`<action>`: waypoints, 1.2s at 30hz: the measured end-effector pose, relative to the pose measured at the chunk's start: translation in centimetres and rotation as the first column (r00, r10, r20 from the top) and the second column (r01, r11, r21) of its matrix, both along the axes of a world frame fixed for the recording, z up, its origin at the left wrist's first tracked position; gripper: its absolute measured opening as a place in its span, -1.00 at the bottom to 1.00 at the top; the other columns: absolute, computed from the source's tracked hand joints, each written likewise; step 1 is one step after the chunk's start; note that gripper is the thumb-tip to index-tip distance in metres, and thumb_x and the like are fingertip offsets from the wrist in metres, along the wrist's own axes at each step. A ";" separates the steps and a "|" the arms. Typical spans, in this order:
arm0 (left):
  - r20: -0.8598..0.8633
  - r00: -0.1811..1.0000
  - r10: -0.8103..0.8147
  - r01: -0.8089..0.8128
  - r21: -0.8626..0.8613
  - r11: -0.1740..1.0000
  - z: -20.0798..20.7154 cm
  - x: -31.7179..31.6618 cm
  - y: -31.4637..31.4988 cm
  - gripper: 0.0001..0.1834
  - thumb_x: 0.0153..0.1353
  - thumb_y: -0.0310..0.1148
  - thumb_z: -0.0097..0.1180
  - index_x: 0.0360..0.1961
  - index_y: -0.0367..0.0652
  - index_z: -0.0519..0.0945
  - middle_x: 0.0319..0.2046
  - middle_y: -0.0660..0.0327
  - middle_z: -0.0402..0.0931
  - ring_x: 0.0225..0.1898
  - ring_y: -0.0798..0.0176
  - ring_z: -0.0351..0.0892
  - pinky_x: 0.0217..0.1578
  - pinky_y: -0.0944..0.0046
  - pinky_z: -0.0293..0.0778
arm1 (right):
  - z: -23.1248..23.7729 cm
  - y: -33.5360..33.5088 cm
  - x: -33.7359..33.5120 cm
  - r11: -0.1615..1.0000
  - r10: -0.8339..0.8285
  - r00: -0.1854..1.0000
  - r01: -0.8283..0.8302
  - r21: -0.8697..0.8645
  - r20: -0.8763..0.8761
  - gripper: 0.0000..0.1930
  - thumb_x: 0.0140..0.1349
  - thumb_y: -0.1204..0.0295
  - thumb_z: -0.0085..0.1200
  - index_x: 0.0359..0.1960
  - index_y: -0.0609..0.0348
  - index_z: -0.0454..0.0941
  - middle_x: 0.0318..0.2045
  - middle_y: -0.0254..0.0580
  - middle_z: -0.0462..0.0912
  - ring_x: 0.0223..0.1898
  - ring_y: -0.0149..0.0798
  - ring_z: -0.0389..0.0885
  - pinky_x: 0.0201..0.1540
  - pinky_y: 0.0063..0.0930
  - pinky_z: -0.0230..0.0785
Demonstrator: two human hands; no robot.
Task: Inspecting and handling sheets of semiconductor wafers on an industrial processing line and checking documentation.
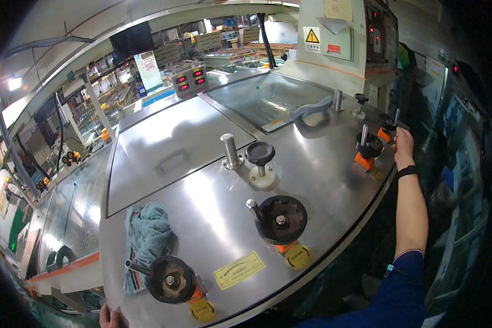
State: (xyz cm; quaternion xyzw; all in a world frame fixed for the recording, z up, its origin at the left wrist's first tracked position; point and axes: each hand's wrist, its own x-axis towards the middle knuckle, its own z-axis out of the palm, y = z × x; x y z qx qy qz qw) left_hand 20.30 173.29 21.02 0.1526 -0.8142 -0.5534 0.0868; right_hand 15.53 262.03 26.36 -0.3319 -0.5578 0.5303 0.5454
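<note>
My right hand (403,143), at the end of an outstretched arm, is closed at the rim of the farthest black handwheel (387,121), which has an orange base and an upright metal handle; some of its fingers are hidden. Just left of it stands a similar handwheel (369,145). At the lower left, my left hand (111,317) is curled on the corner edge of the steel machine top (202,218); only its fingers show. Nearest that hand are a black handwheel (171,280) and a crumpled blue-green towel (147,232). Another handwheel (281,220) sits between my arms.
A black knob (259,154) and a metal post (230,151) rise mid-panel. Behind them lie a handled steel lid (175,147) and a glass window (268,98). A grey curved handle (311,107) lies by the window. A display box (190,81) with red digits stands at the back.
</note>
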 end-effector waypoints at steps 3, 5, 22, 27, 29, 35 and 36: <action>0.065 0.998 -0.006 -0.001 0.099 0.995 -0.9 -0.1 -1.3 -0.52 0.35 -0.22 0.05 0.16 -0.34 0.43 -0.42 0.34 0.46 -0.54 0.50 0.29 -0.55 0.46 0.25 | 0.1 0.6 -0.5 1.000 -0.024 0.999 0.024 0.000 0.044 -0.70 0.35 0.24 -0.02 -0.02 0.12 0.56 -0.45 -0.46 0.39 -0.44 -0.52 0.31 -0.43 -0.58 0.19; 0.028 1.000 0.006 -0.010 0.143 0.990 -2.4 -0.3 -2.5 -0.54 0.35 -0.23 0.06 0.16 -0.33 0.44 -0.48 0.39 0.40 -0.59 0.55 0.21 -0.60 0.49 0.15 | 0.0 0.7 -1.0 0.999 -0.032 0.998 0.033 -0.008 0.054 -0.69 0.36 0.23 -0.02 -0.01 0.12 0.56 -0.44 -0.45 0.39 -0.44 -0.51 0.30 -0.43 -0.58 0.18; -0.077 0.992 -0.097 0.100 0.028 0.995 0.6 -0.4 -3.2 -0.61 0.34 -0.31 0.05 0.08 -0.37 0.47 -0.13 0.12 0.50 -0.26 0.34 0.45 -0.29 0.35 0.40 | 7.9 -22.7 -1.6 0.951 0.118 0.989 -0.085 0.296 -0.095 -0.69 0.36 0.27 0.02 0.04 0.13 0.55 -0.16 -0.44 0.54 -0.17 -0.44 0.44 -0.15 -0.52 0.30; -0.070 0.941 -0.330 0.329 0.402 0.854 -2.2 0.8 -9.4 -0.48 0.35 -0.35 0.05 0.29 -0.28 0.31 0.01 0.15 0.48 -0.07 0.27 0.46 -0.06 0.31 0.41 | 12.4 -39.2 -0.1 0.832 0.335 0.939 -0.257 0.492 -0.077 -0.70 0.32 0.33 0.05 0.03 0.17 0.55 -0.11 -0.39 0.56 -0.12 -0.44 0.45 -0.13 -0.53 0.28; -0.151 0.894 -0.421 0.443 0.436 0.784 -5.1 2.0 -14.0 -0.45 0.36 -0.32 0.07 0.32 -0.25 0.29 0.09 0.12 0.45 0.04 0.25 0.43 0.04 0.29 0.37 | 14.1 -49.0 0.3 0.793 0.386 0.919 -0.288 0.537 -0.077 -0.71 0.31 0.35 0.05 0.00 0.17 0.56 -0.12 -0.38 0.56 -0.12 -0.45 0.45 -0.12 -0.53 0.27; 0.045 0.959 -0.280 0.229 0.458 0.859 -13.2 9.9 -39.6 -0.55 0.32 -0.39 0.09 0.18 -0.37 0.41 0.04 0.06 0.52 0.03 0.16 0.50 0.12 0.18 0.37 | 15.3 -82.5 -1.4 0.430 0.520 0.848 -0.363 0.827 0.102 -0.72 0.28 0.24 0.07 -0.09 0.12 0.62 -0.19 -0.39 0.60 -0.11 -0.45 0.45 -0.04 -0.49 0.23; 0.022 0.971 -0.237 0.205 0.434 0.877 -13.2 10.7 -43.4 -0.58 0.30 -0.44 0.05 0.17 -0.37 0.42 0.03 0.08 0.53 0.01 0.20 0.51 0.10 0.19 0.40 | 15.8 -88.1 -1.6 0.301 0.492 0.856 -0.341 0.891 0.161 -0.67 0.28 0.18 0.05 -0.05 0.08 0.61 -0.13 -0.41 0.60 -0.08 -0.43 0.45 0.00 -0.49 0.21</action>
